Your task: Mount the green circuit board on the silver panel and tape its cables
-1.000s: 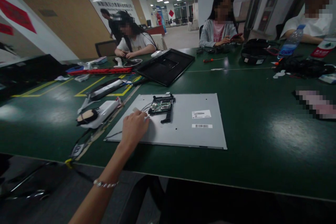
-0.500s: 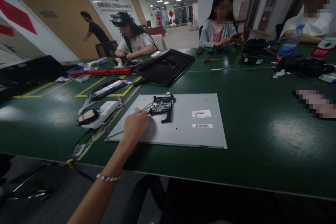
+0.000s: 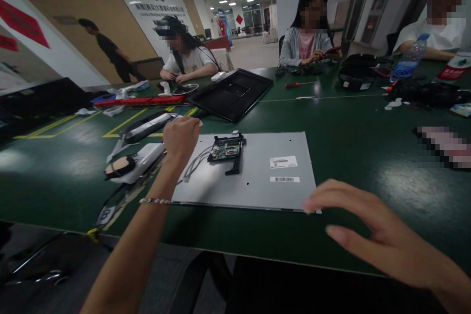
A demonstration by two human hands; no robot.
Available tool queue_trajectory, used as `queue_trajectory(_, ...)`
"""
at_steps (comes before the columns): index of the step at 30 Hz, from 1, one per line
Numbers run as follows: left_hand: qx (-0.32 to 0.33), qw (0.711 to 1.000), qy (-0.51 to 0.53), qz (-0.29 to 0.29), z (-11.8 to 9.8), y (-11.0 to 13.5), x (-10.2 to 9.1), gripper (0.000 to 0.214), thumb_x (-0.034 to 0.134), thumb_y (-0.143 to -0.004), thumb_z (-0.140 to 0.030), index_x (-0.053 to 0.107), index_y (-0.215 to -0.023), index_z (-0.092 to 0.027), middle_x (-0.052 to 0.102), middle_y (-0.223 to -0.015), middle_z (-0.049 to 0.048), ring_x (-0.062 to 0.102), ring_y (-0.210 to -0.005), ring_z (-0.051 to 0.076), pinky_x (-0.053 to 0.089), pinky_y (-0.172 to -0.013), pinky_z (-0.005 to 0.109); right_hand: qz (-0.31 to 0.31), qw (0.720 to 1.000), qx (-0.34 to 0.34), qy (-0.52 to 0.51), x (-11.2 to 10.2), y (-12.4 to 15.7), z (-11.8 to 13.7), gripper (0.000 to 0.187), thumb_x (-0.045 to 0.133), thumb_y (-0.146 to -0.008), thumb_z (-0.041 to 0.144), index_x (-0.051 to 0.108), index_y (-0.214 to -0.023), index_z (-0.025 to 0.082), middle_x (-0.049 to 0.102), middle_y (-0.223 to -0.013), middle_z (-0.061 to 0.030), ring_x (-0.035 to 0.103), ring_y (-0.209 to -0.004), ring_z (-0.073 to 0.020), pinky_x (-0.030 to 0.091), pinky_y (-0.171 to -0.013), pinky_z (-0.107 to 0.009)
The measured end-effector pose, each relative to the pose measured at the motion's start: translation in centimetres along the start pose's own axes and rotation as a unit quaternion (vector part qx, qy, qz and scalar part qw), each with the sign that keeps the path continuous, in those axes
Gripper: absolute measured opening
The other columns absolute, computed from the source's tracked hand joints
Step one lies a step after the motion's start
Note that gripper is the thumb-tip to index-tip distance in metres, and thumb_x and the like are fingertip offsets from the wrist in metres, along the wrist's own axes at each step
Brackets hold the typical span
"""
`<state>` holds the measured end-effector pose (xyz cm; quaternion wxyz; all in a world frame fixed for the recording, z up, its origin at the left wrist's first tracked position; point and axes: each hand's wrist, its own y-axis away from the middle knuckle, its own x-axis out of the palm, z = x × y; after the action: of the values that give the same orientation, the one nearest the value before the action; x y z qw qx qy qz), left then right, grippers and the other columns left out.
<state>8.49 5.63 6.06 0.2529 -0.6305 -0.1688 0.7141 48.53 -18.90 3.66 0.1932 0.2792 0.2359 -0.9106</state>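
Note:
A grey metal panel lies flat on the green table, with a small circuit board in a black bracket near its far edge. Thin grey wires run from the board to the left. My left hand is closed at the panel's far left corner, seemingly on something small there that I cannot make out. My right hand hovers near the panel's near right corner, fingers stretched out and holding nothing.
A black monitor shell lies beyond the panel. White and black parts sit to the left, a red screwdriver farther back. Three people sit across the table, one person walks at the far left. A water bottle and black bags stand at the right.
My left hand has moved from beside the circuit board up to the panel's far left corner. My right hand has come into view at the lower right.

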Motion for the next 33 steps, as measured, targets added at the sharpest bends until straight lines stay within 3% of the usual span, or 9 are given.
queue_trajectory(2,0.004,1.000,0.014,0.020,-0.6,-1.3,1.3,0.038,0.042,-0.094,-0.029,0.075,-0.107,-0.017,0.072,-0.111,0.0124,0.064,-0.103,0.028,0.044,-0.090,0.038,0.049,0.997,0.004,0.056,0.0,-2.3,-1.3,0.038,0.050,-0.099,0.032,0.054,-0.137,0.034,0.055,-0.142,-0.0035,0.052,-0.130,-0.0228,0.044,-0.109,-0.045)
queue_trajectory(5,-0.030,0.997,0.027,0.059,-2.0,-2.2,3.6,0.040,0.041,-0.093,-0.027,0.074,-0.113,-0.017,0.071,-0.115,0.0124,0.064,-0.106,0.029,0.043,-0.090,0.037,0.117,0.981,-0.006,0.156,1.0,-4.9,-5.7,0.047,0.050,-0.098,0.035,0.049,-0.144,0.029,0.042,-0.155,-0.0055,0.033,-0.144,-0.0278,0.030,-0.117,-0.052)
queue_trajectory(8,-0.057,0.993,0.026,0.104,-3.1,-2.1,5.5,0.041,0.040,-0.093,-0.027,0.075,-0.114,-0.017,0.072,-0.115,0.0129,0.064,-0.108,0.030,0.042,-0.091,0.037,0.163,0.968,-0.007,0.188,1.8,-5.8,-9.4,0.054,0.049,-0.098,0.046,0.042,-0.150,0.032,0.030,-0.162,-0.0016,0.021,-0.149,-0.0296,0.020,-0.120,-0.054)
queue_trajectory(10,-0.061,0.989,0.019,0.132,-3.5,-1.9,6.3,0.041,0.040,-0.093,-0.026,0.075,-0.113,-0.017,0.072,-0.113,0.0146,0.064,-0.109,0.030,0.041,-0.093,0.039,0.172,0.967,-0.005,0.188,2.0,-5.8,-10.4,0.058,0.046,-0.099,0.051,0.036,-0.153,0.034,0.024,-0.164,0.0007,0.019,-0.150,-0.0290,0.017,-0.121,-0.053)
queue_trajectory(15,-0.053,0.984,0.028,0.169,-3.8,-1.2,7.2,0.045,0.036,-0.093,-0.018,0.068,-0.125,-0.014,0.071,-0.117,0.0161,0.063,-0.113,0.029,0.038,-0.101,0.043,0.168,0.968,-0.004,0.185,2.0,-5.6,-10.4,0.059,0.044,-0.099,0.053,0.034,-0.154,0.034,0.021,-0.164,0.0016,0.018,-0.150,-0.0284,0.015,-0.122,-0.052)
queue_trajectory(19,0.053,0.974,0.122,0.186,-4.5,-0.9,7.5,0.049,0.031,-0.095,-0.015,0.057,-0.137,-0.014,0.062,-0.135,0.0105,0.058,-0.123,0.021,0.038,-0.105,0.032,0.166,0.968,-0.004,0.187,2.2,-5.7,-10.5,0.058,0.044,-0.099,0.054,0.035,-0.153,0.035,0.021,-0.164,0.0023,0.018,-0.150,-0.0285,0.015,-0.122,-0.051)
queue_trajectory(22,0.114,0.960,0.139,0.217,-5.0,-0.7,8.0,0.049,0.029,-0.097,-0.017,0.054,-0.139,-0.016,0.060,-0.138,0.0084,0.056,-0.127,0.020,0.033,-0.112,0.038,0.172,0.967,-0.004,0.190,2.2,-5.7,-10.7,0.058,0.043,-0.099,0.054,0.034,-0.154,0.035,0.019,-0.165,0.0030,0.017,-0.150,-0.0284,0.014,-0.122,-0.050)
queue_trajectory(28,0.103,0.958,0.092,0.251,-5.2,-0.5,8.7,0.046,0.026,-0.100,-0.023,0.055,-0.135,-0.015,0.053,-0.144,0.0136,0.039,-0.142,0.025,0.017,-0.117,0.056,0.170,0.967,0.000,0.192,2.2,-5.6,-10.6,0.058,0.042,-0.099,0.056,0.034,-0.153,0.036,0.019,-0.165,0.0037,0.018,-0.150,-0.0287,0.014,-0.122,-0.052)
queue_trajectory(33,0.054,0.954,0.113,0.273,-5.2,-0.6,8.9,0.050,0.021,-0.103,-0.032,0.053,-0.138,-0.017,0.044,-0.152,0.0111,0.028,-0.147,0.026,0.010,-0.116,0.064,0.173,0.965,0.004,0.199,2.2,-5.6,-10.6,0.059,0.040,-0.099,0.057,0.033,-0.154,0.036,0.019,-0.165,0.0036,0.017,-0.150,-0.0280,0.014,-0.123,-0.051)
